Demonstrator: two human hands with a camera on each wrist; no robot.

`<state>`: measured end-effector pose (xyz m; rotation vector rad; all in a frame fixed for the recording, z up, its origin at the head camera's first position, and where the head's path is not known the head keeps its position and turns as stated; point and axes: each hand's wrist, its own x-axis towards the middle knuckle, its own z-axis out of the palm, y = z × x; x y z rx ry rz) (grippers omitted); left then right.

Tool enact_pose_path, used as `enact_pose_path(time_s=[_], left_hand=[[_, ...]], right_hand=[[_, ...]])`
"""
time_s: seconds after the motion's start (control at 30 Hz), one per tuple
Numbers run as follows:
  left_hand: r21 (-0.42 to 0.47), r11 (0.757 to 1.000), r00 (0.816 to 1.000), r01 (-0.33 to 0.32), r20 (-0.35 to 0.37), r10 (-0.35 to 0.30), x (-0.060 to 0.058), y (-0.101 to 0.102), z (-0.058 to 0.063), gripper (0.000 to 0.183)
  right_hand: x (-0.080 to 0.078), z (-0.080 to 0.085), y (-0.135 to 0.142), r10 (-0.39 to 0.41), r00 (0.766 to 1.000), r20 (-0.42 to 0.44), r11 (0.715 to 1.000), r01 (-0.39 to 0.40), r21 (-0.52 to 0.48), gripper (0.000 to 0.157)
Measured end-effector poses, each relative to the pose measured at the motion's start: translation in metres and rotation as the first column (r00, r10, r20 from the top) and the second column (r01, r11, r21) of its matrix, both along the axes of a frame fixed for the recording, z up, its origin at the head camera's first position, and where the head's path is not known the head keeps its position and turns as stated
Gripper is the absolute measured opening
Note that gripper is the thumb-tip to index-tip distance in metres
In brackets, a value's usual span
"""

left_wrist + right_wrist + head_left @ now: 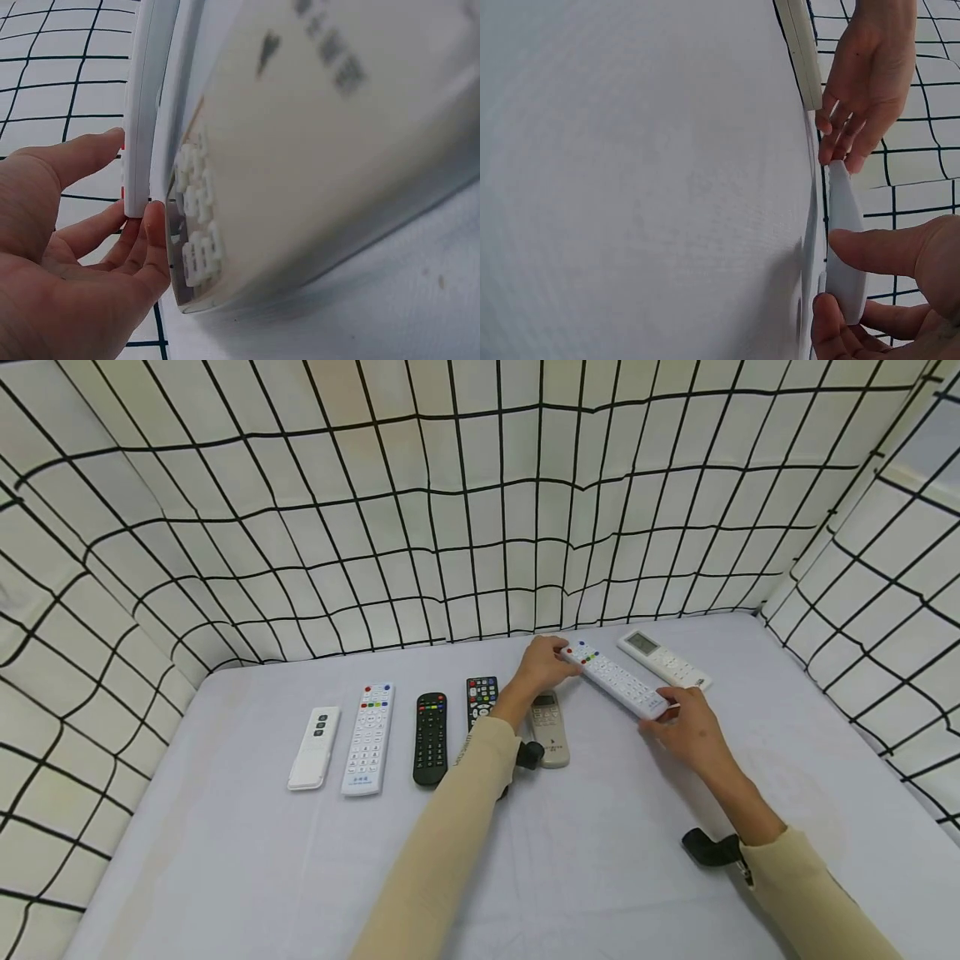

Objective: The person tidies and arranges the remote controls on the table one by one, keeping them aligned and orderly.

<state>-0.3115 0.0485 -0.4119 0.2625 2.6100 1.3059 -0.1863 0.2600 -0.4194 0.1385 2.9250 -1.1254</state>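
Note:
A white remote control (615, 680) with colored buttons is held at both ends, slanting down to the right in the head view. My left hand (542, 667) pinches its far end between thumb and fingers, and my right hand (690, 727) grips the near end. In the right wrist view the remote's edge (844, 206) appears raised off the sheet, the right thumb (881, 251) along its side. Just beyond it lies a white remote with a small screen (664, 662). Beneath the left wrist is a beige remote (551, 735), looming large in the left wrist view.
To the left lie a slim white remote (313, 750), another white remote with colored buttons (368, 739), a black remote (431, 739), and a second black one (482, 695) partly covered by the left sleeve. Black netting over white walls (480, 518) encloses the white-sheeted table (247, 868).

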Motion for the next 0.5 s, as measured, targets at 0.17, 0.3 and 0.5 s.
enact_pose_path(time_s=[0.17, 0.3, 0.5], left_hand=[[0.073, 0.997, 1.000, -0.021, 0.004, 0.021, 0.000, 0.004, 0.003, 0.061], [0.086, 0.996, 0.999, -0.039, 0.005, 0.039, 0.000, 0.008, 0.003, 0.065], [0.066, 0.997, 0.999, -0.042, -0.003, 0.042, 0.001, 0.011, 0.003, 0.068]], right_hand=[[0.006, 0.005, 0.000, 0.028, 0.999, 0.029, 0.999, -0.027, -0.022, 0.070], [0.009, 0.007, -0.002, 0.033, 0.997, 0.070, 0.999, -0.030, -0.045, 0.072], [0.014, 0.007, -0.006, 0.046, 0.995, 0.088, 0.996, -0.039, -0.074, 0.072]])
